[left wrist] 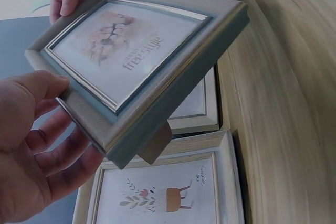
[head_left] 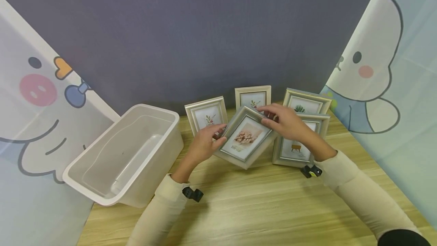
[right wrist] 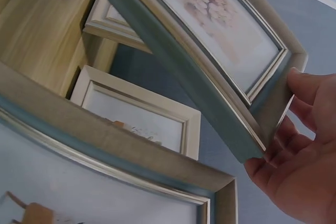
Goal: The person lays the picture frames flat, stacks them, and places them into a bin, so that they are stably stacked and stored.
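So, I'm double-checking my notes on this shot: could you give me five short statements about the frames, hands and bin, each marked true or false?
1. The left hand and right hand hold the same picture frame. True.
2. The picture in the hands shows a cactus. False: it shows pinkish flowers.
3. The bin stands to the person's left of the held picture frame. True.
4. A lid covers the bin. False: its top is open.
5. At the right, the front frame partly hides the green-plant frame. True.
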`<state>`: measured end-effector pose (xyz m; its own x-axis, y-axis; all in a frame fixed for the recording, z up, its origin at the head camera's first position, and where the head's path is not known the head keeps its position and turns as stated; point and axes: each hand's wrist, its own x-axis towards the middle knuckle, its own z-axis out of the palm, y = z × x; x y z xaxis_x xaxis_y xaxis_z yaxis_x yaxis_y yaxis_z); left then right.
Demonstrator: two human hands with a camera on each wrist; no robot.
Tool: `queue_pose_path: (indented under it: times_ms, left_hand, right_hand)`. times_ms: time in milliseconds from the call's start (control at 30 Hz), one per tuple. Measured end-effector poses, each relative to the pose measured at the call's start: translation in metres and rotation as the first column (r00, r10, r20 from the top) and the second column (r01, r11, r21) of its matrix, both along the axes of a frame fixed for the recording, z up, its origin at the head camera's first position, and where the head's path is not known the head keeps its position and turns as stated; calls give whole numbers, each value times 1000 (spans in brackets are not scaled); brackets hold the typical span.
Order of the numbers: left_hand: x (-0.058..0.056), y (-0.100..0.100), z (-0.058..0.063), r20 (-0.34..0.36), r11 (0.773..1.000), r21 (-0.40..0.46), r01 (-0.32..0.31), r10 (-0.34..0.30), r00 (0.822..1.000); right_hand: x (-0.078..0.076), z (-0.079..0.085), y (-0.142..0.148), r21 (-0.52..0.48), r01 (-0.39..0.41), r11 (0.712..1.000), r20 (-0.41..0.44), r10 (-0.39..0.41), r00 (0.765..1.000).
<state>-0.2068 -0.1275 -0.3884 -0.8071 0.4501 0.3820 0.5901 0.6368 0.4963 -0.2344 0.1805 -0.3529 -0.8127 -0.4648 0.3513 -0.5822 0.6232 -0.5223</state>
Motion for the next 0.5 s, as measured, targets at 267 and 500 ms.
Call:
queue_pose_path:
  times_ms: [267, 500]
  left_hand:
    - [4, -4, 6, -145, 993, -111, -39, 23, 989]
    - [5, -7, 12, -227, 986, -152, -67, 31, 973]
  right_hand:
    - [3, -9, 2, -16, -35, 999, 57, 36, 998]
    - [6, -22, 1, -68, -51, 996, 127, 60, 990]
